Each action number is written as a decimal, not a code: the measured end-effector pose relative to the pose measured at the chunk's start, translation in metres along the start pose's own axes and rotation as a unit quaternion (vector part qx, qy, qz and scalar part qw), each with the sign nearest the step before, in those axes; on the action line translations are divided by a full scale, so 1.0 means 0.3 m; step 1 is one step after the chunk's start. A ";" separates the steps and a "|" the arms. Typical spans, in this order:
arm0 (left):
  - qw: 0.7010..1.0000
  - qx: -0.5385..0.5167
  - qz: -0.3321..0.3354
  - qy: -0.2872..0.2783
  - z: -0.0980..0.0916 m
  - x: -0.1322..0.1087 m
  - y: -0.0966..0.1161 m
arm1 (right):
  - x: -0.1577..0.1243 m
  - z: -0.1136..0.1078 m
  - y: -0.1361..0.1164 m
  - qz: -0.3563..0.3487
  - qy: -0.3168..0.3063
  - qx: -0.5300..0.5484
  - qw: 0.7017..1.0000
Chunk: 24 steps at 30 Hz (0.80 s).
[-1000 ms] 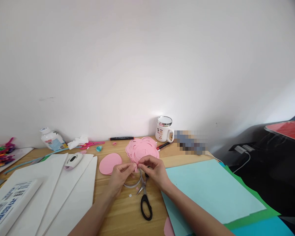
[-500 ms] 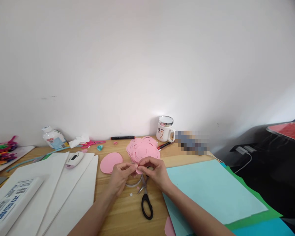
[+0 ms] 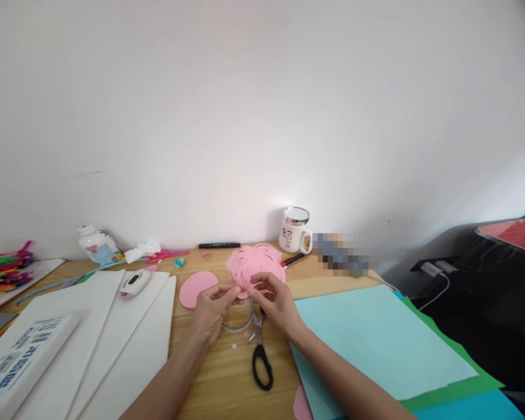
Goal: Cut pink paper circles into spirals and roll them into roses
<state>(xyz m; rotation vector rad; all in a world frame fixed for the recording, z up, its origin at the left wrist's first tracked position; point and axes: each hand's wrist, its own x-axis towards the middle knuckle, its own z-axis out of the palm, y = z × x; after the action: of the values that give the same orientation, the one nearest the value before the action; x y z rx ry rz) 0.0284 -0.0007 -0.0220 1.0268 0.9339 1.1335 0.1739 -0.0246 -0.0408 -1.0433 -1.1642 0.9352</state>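
Note:
Thumb and fingers of my left hand are pinched on a small pink paper piece, most of it hidden by the fingertips. My right hand meets it from the other side, thumb and forefinger closed at the same piece. Just beyond the hands lies a heap of cut pink paper. A pink paper oval rests left of the heap. Under the hands are black-handled scissors, blades partly open, and a grey ring, perhaps a tape roll, partly covered.
White sheets with a correction-tape-like white tool lie left. Light blue paper over green sheets is at right. Along the wall stand a white bottle and a mug, with a black marker between.
The fingers of my right hand have lifted and shifted slightly around the pink piece. My left hand stays pinched in nearly the same place. The view has moved very slightly.

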 end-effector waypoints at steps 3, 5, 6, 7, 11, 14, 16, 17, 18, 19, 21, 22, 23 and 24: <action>0.999 0.031 0.023 0.023 -0.001 0.003 0.002 | 0.008 0.000 0.013 0.072 -0.026 0.052 0.996; 0.998 0.057 0.028 0.019 0.001 0.001 0.004 | 0.013 -0.002 0.018 0.097 -0.042 0.083 0.991; 0.997 0.070 0.028 0.014 0.002 -0.001 0.005 | 0.014 -0.004 0.019 0.102 -0.041 0.096 0.989; 0.996 0.083 0.027 0.009 0.004 -0.003 0.005 | 0.016 -0.006 0.018 0.104 -0.037 0.108 0.988; 0.992 0.122 0.032 0.003 0.007 -0.010 0.003 | 0.017 -0.012 0.003 0.108 -0.001 0.136 0.985; 0.989 0.143 0.037 -0.002 0.009 -0.013 0.002 | 0.016 -0.010 -0.007 0.103 0.008 0.121 0.987; 0.987 0.153 0.038 -0.009 0.011 -0.014 0.003 | 0.014 -0.007 -0.006 0.087 0.006 0.105 0.991; 0.987 0.157 0.038 -0.014 0.012 -0.014 0.004 | 0.013 -0.006 -0.003 0.077 0.003 0.097 0.992; 0.986 0.161 0.037 -0.018 0.013 -0.015 0.005 | 0.012 -0.005 0.001 0.068 -0.001 0.091 0.994; 0.986 0.164 0.037 -0.020 0.013 -0.015 0.006 | 0.011 -0.004 0.006 0.060 -0.006 0.086 0.994; 0.985 0.167 0.036 -0.021 0.013 -0.014 0.007 | 0.010 -0.002 0.014 0.051 -0.015 0.082 0.995; 0.985 0.165 0.036 -0.020 0.012 -0.014 0.006 | 0.009 -0.002 0.018 0.049 -0.019 0.082 0.995; 0.986 0.160 0.038 -0.018 0.011 -0.013 0.005 | 0.009 -0.001 0.020 0.047 -0.022 0.082 0.995; 0.987 0.153 0.039 -0.016 0.009 -0.012 0.004 | 0.009 -0.001 0.022 0.044 -0.027 0.081 0.995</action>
<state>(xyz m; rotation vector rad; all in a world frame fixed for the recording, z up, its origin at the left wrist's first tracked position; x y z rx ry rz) 0.0301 -0.0046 -0.0200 1.3368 1.0709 1.0536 0.1745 -0.0203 -0.0464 -0.9494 -1.0735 1.1146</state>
